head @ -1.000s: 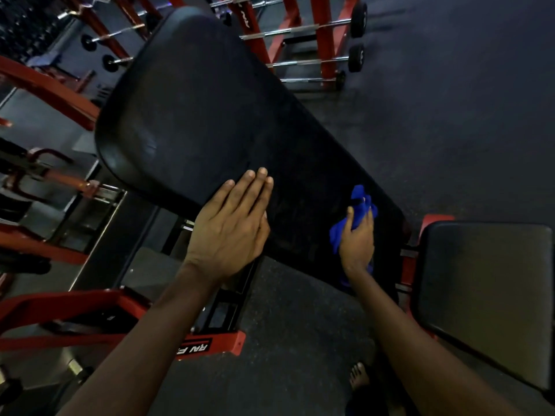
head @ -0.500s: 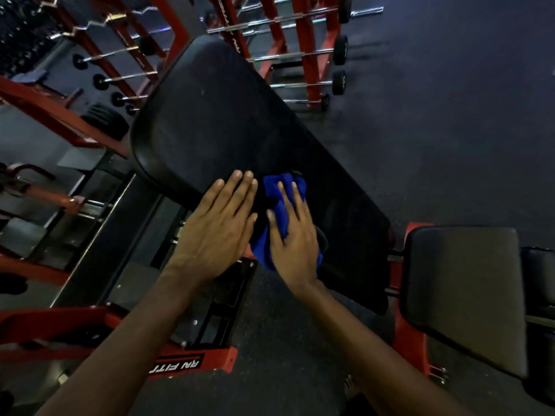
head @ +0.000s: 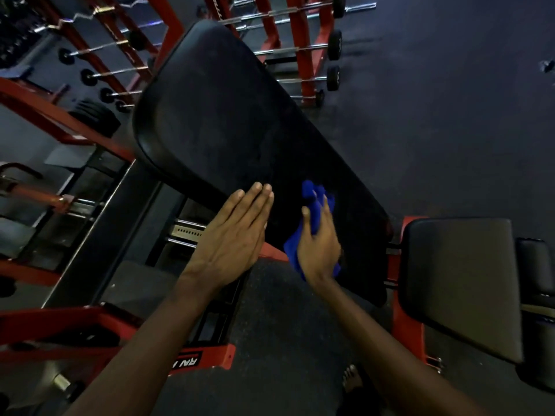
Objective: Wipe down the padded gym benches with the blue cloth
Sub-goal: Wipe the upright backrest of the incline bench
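My L hand (head: 231, 244) lies flat on the near-left edge of the long black padded bench backrest (head: 240, 130). Its fingers are straight and held together w/ the tips on the vinyl, and the heel of the palm hangs off the edge. It holds nothing.

My R hand (head: 318, 250) sits on the crumpled blue cloth (head: 312, 211) and presses it against the lower part of the same pad, close to the near edge. Thumb and forefinger are stretched out w/ the cloth bunched up btwn them. The other fingers are hidden behind the hand, so I can't tell how they lie. A flap of cloth hangs out below the wrist side.

The hands are side by side but apart, w/ a strip of bare pad btwn them.

The backrest tilts up and away from me towards the top left. To its right, just beside its low end, is a smaller black padded seat cushion (head: 459, 283) on a red steel bracket (head: 405, 319).

Under my L forearm runs the red steel base frame (head: 207, 358) w/ a black label, lettering only partly readable. Beyond the bench stands a red rack of fixed barbells (head: 303, 49), and a stack of black weight plates (head: 96, 112) sits at the left. The dark rubber floor (head: 450, 115) spreads to the right. My bare foot (head: 351, 382) shows at the bottom.
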The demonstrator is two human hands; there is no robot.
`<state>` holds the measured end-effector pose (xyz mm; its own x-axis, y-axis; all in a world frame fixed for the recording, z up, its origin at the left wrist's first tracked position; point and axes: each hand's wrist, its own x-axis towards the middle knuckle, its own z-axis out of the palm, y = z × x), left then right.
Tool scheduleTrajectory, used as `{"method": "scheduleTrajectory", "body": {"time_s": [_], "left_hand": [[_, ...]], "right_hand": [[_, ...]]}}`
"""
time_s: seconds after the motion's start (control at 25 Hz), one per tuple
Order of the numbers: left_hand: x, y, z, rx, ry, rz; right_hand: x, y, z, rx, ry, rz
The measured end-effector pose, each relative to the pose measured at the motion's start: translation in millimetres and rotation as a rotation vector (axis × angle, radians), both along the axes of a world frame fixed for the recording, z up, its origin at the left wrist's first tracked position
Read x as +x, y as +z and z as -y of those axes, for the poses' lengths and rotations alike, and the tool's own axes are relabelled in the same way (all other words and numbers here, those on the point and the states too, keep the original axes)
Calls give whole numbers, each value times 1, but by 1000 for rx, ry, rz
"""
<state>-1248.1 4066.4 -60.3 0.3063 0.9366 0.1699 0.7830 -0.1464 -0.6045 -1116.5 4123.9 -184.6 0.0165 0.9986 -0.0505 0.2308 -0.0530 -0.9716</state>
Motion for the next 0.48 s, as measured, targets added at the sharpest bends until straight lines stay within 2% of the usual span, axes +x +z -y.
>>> {"method": "scheduleTrajectory", "body": {"time_s": [0.12, 0.24, 0.32, 0.48], "left_hand": [[-6, 10, 12, 63, 40, -6], [-15, 28, 23, 190, 138, 89], [-21, 37, 26, 246, 166, 131], [-25, 47, 31, 291, 207, 174]], "right_hand": [[-31, 71, -21, 271, 124, -17], [-45, 105, -47, 519, 265, 15], [-41, 104, -51, 607, 314, 40], [-7, 57, -25, 614, 387, 48]]}}
